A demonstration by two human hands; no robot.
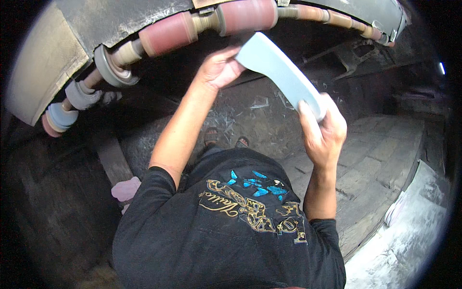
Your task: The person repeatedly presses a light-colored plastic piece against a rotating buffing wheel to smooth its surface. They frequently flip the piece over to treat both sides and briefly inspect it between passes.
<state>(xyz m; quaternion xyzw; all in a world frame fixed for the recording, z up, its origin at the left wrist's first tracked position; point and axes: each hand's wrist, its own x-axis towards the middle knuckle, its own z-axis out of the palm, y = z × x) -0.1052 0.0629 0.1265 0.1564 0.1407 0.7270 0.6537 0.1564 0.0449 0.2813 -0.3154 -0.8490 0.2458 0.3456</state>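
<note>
A pale blue-grey shoe sole [279,72], smooth and thick-edged, is held up aslant between my two hands. Its wider upper end is just below a red sanding roller [248,17]; whether they touch, I cannot tell. My left hand [223,68] is closed at the sole's upper left edge, some of its fingers hidden behind it. At the lower right end my right hand [325,127] grips the sole, thumb on the near face.
Across the top runs a long shaft with another red roller [169,33], a grey wheel [114,66] and smaller rollers, blurred as if spinning. A metal hood [139,17] covers it from above. Pale scraps [260,102] litter the floor. A pink cloth [126,189] lies at left.
</note>
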